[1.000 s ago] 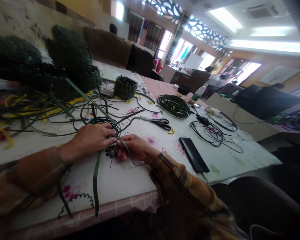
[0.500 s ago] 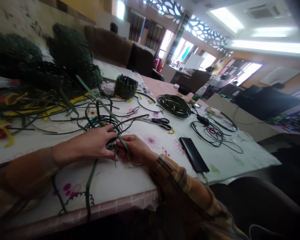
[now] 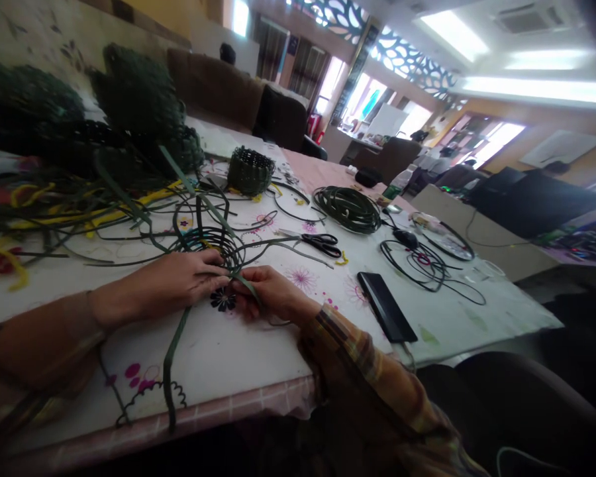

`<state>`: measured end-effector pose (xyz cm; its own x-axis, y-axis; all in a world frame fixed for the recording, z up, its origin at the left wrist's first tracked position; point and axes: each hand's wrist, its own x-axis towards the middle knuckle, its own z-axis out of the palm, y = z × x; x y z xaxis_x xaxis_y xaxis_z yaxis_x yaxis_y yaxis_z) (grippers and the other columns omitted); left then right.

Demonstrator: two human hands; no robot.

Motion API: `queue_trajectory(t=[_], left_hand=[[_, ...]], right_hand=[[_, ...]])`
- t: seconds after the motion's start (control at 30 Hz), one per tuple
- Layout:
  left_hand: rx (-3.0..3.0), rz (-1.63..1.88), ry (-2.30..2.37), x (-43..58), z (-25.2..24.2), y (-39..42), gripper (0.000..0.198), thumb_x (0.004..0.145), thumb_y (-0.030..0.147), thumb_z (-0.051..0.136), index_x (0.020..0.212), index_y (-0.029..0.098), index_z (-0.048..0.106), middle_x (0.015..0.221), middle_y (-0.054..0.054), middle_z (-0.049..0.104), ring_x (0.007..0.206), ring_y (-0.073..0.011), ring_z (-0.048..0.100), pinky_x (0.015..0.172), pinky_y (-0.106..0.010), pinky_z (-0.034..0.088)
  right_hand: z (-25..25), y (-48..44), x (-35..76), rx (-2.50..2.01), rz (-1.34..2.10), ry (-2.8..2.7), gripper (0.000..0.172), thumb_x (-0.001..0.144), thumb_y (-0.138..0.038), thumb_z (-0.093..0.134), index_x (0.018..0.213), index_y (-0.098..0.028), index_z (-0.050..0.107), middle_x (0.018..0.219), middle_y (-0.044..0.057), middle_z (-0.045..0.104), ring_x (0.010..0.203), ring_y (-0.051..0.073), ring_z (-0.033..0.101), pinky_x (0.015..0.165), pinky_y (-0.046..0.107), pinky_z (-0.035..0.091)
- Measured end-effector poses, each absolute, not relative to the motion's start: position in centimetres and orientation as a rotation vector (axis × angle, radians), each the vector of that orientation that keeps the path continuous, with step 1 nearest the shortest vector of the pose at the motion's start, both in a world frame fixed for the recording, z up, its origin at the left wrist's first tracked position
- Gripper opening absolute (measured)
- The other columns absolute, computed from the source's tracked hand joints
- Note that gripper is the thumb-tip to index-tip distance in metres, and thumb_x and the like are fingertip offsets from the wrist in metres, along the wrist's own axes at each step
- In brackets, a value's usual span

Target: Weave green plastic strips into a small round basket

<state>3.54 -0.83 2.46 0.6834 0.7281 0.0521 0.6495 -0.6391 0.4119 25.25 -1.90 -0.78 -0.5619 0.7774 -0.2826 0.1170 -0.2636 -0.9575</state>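
Note:
A partly woven basket [image 3: 191,240] of dark green strips lies on the table, its loose strips spreading out on several sides. At its near rim, my left hand [image 3: 191,275] has its fingers closed on the woven edge. Close beside it, my right hand [image 3: 268,291] pinches a green strip [image 3: 248,286] that loops over the fingers. The fingertips of both hands nearly meet, and they hide part of the weave. One long strip [image 3: 169,361] hangs toward the table's front edge.
Black-handled scissors [image 3: 320,242] lie right of the basket. Beyond are a coil of green strip [image 3: 347,209] and a small finished basket [image 3: 251,171]. A black phone [image 3: 386,306] and a thin coil [image 3: 417,265] lie rightward. Dark green woven pieces [image 3: 134,99] pile up at back left.
My left hand has shifted slightly left and flattened, uncovering a printed flower on the cloth. A strip end that crossed the scissors has swung down to the right, baring their blades.

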Motion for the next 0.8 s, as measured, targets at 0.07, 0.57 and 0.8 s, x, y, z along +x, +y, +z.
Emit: queue_trajectory(t=[0.07, 0.57, 0.8], left_hand=[[2.49, 0.271, 1.101, 3.5, 2.9, -0.8, 0.05, 0.098, 0.053, 0.034, 0.106, 0.027, 0.075, 0.118, -0.005, 0.066, 0.094, -0.0205, 0.064, 0.088, -0.03, 0.047], [2.318, 0.29, 1.065, 3.0, 3.7, 0.6, 0.049, 0.095, 0.052, 0.036, 0.098, 0.019, 0.072, 0.109, -0.004, 0.07, 0.097, -0.0196, 0.062, 0.087, -0.024, 0.044], [2.297, 0.375, 1.022, 2.4, 3.6, 1.1, 0.055, 0.097, 0.054, 0.03, 0.092, 0.016, 0.07, 0.094, -0.003, 0.073, 0.087, -0.0201, 0.065, 0.082, -0.027, 0.047]], right_hand=[[0.1, -2.0, 25.8, -1.252, 1.499, -1.686, 0.023, 0.09, -0.035, 0.058, 0.076, -0.016, 0.06, 0.056, -0.004, 0.053, 0.045, 0.009, 0.048, 0.047, 0.022, 0.039], [0.6, -2.8, 22.3, -1.276, 0.296, -2.265, 0.019, 0.098, -0.024, 0.054, 0.09, -0.019, 0.071, 0.087, 0.002, 0.065, 0.077, 0.013, 0.058, 0.067, 0.025, 0.037], [0.1, -2.3, 21.8, -1.154, 0.455, -2.154, 0.009, 0.091, -0.019, 0.063, 0.09, -0.02, 0.072, 0.085, 0.0, 0.063, 0.081, 0.013, 0.059, 0.072, 0.022, 0.039]])
